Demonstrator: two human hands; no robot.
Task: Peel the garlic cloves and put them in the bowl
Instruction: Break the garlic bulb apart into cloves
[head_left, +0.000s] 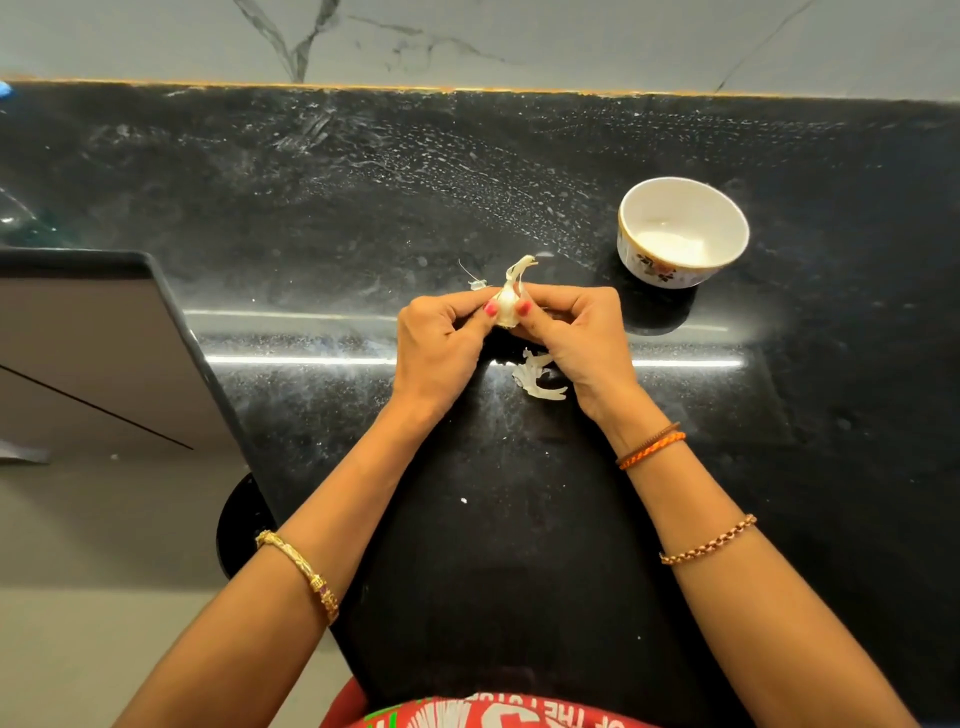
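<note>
A garlic bulb (508, 301) with papery skin sticking up from its top is held above the black counter (363, 208), in the middle of the view. My left hand (441, 345) pinches it from the left and my right hand (576, 338) pinches it from the right, thumbs on its near face. A white bowl (724, 218) with a floral band stands to the right and a little farther back; it looks empty inside.
Loose white peel (535, 376) lies on the counter just under my right hand, and a small scrap (475, 283) lies left of the bulb. The counter's left edge drops to a floor and cabinet (78, 364). A marble wall (467, 41) backs the counter.
</note>
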